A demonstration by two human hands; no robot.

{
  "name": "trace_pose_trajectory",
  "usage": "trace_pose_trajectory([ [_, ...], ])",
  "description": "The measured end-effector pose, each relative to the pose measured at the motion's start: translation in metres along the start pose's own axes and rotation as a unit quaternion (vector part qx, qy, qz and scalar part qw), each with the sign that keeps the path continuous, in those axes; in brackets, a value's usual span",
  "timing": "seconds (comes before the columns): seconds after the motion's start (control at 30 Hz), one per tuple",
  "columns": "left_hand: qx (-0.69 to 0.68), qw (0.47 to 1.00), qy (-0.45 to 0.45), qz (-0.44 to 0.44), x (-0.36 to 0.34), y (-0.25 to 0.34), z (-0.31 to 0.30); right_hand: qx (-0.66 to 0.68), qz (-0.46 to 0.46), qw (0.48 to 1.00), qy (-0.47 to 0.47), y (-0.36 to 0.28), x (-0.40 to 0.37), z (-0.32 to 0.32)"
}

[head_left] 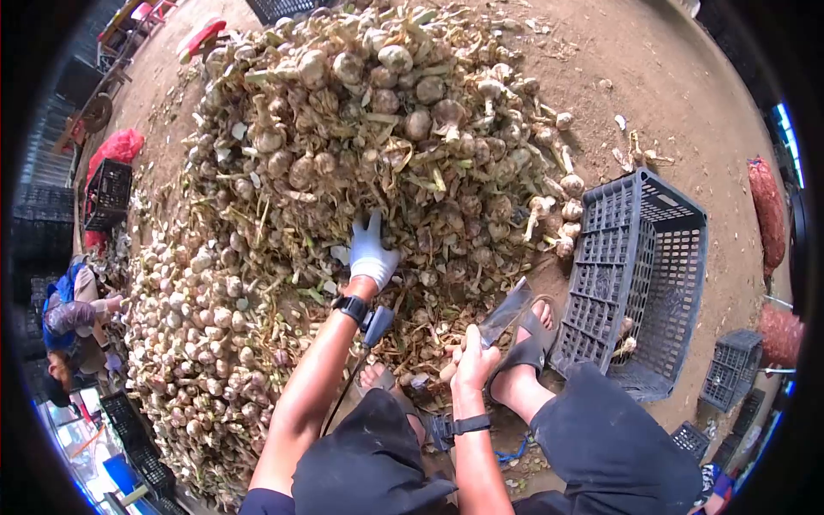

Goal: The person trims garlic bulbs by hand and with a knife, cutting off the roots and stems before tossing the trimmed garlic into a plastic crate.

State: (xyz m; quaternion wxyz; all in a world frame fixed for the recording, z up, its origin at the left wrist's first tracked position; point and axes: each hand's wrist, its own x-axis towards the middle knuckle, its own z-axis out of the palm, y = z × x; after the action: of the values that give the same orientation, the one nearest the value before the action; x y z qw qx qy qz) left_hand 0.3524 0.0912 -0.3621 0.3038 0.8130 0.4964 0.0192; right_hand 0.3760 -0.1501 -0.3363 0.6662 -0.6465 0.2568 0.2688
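A big heap of garlic (412, 120) with dry stalks fills the middle of the view. My left hand (373, 253), in a white glove, reaches to the heap's near face with its fingers apart, and I see nothing held in it. Near my feet, my bare right hand (475, 362) is closed round a knife's handle. The knife's broad blade (506, 314) points up and to the right. Paler garlic bulbs (206, 318), mostly without long stalks, lie in a second spread to the left.
A black plastic crate (609, 266) lies tipped beside my right leg, some garlic in it. More crates (732, 369) and red mesh sacks (766, 215) stand at the right edge. Another person (77, 313) bends at the far left, near stacked crates (110, 193).
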Motion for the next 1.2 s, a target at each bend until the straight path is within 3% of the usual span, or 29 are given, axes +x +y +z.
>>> trace_pose_trajectory([
  [0.07,-0.049,0.995,0.086,0.033,-0.001,-0.009,0.018,0.007,-0.003,1.000,-0.001,-0.004,0.000,0.005],
  [0.1,-0.123,0.990,-0.036,0.057,0.000,-0.027,0.038,0.005,-0.005,1.000,-0.006,-0.008,-0.003,0.010],
  [0.13,-0.292,0.947,-0.118,-0.062,-0.047,0.027,0.008,0.011,0.007,1.000,-0.012,-0.012,-0.007,0.014],
  [0.17,-0.233,0.968,-0.028,0.091,-0.066,0.022,0.050,0.018,0.020,1.000,-0.015,-0.015,-0.008,0.015],
  [0.2,-0.186,0.970,-0.088,0.127,-0.076,0.014,0.098,0.021,0.016,1.000,-0.009,-0.011,-0.003,0.012],
  [0.23,-0.182,0.957,-0.138,0.179,-0.102,0.040,0.086,-0.027,-0.017,0.999,0.015,-0.004,0.006,0.006],
  [0.27,-0.173,0.946,-0.191,0.195,-0.116,0.050,0.088,-0.078,-0.048,0.995,0.037,-0.001,0.012,-0.002],
  [0.3,-0.148,0.946,-0.208,0.201,-0.124,0.052,0.087,-0.047,-0.007,0.999,0.027,-0.024,0.005,-0.011],
  [0.33,-0.118,0.944,-0.223,0.213,-0.122,0.055,0.083,-0.058,-0.023,0.997,0.049,-0.026,0.006,-0.013],
  [0.37,-0.103,0.949,-0.178,0.240,-0.118,0.050,0.080,-0.072,-0.005,0.997,0.031,-0.029,0.009,-0.019],
  [0.43,-0.071,0.961,-0.171,0.207,-0.108,0.034,0.072,-0.082,0.014,0.996,0.016,-0.033,0.020,-0.040],
  [0.5,-0.072,0.974,-0.136,0.165,-0.103,0.012,0.059,0.030,0.138,0.984,-0.107,-0.033,0.031,-0.055],
  [0.53,-0.080,0.980,-0.106,0.148,-0.103,0.004,0.050,0.033,0.141,0.984,-0.108,-0.028,0.026,-0.048],
  [0.6,-0.067,0.982,-0.155,0.086,-0.106,0.007,0.017,-0.078,-0.002,0.997,0.006,-0.022,0.013,-0.028],
  [0.63,-0.074,0.985,-0.139,0.072,-0.105,0.005,0.011,-0.038,0.057,0.998,-0.017,-0.032,0.013,-0.028],
  [0.67,-0.080,0.987,-0.123,0.058,-0.105,0.004,0.006,-0.037,0.057,0.998,-0.016,-0.027,0.013,-0.027],
  [0.73,-0.134,0.990,-0.039,0.023,-0.098,0.001,-0.005,-0.060,-0.066,0.996,0.017,-0.011,0.013,-0.020],
  [0.8,-0.255,0.966,-0.027,-0.037,-0.080,-0.018,-0.007,-0.020,-0.066,0.997,0.042,-0.015,0.010,-0.017],
  [0.87,-0.253,0.963,-0.051,-0.075,-0.068,-0.018,-0.022,-0.015,-0.061,0.998,0.027,-0.015,0.011,-0.019],
  [0.93,-0.298,0.953,-0.007,-0.046,-0.060,-0.019,-0.022,-0.022,-0.060,0.997,0.031,-0.015,0.011,-0.020],
  [1.0,-0.064,0.994,0.083,0.027,-0.062,-0.008,-0.035,-0.031,-0.059,0.997,0.033,-0.016,0.011,-0.020],
  [1.03,-0.001,0.986,0.149,0.074,-0.066,0.004,-0.038,-0.026,-0.044,0.998,0.033,-0.017,0.011,-0.019],
  [1.07,-0.001,0.987,0.146,0.074,-0.069,0.012,-0.037,-0.021,-0.029,0.999,0.034,-0.018,0.010,-0.019],
  [1.13,0.032,0.949,0.084,0.301,-0.075,0.024,-0.029,-0.031,-0.029,0.999,0.034,-0.018,0.009,-0.019],
  [1.2,0.132,0.919,0.004,0.370,-0.083,0.037,-0.010,-0.039,-0.033,0.998,0.032,-0.019,0.009,-0.017],
])
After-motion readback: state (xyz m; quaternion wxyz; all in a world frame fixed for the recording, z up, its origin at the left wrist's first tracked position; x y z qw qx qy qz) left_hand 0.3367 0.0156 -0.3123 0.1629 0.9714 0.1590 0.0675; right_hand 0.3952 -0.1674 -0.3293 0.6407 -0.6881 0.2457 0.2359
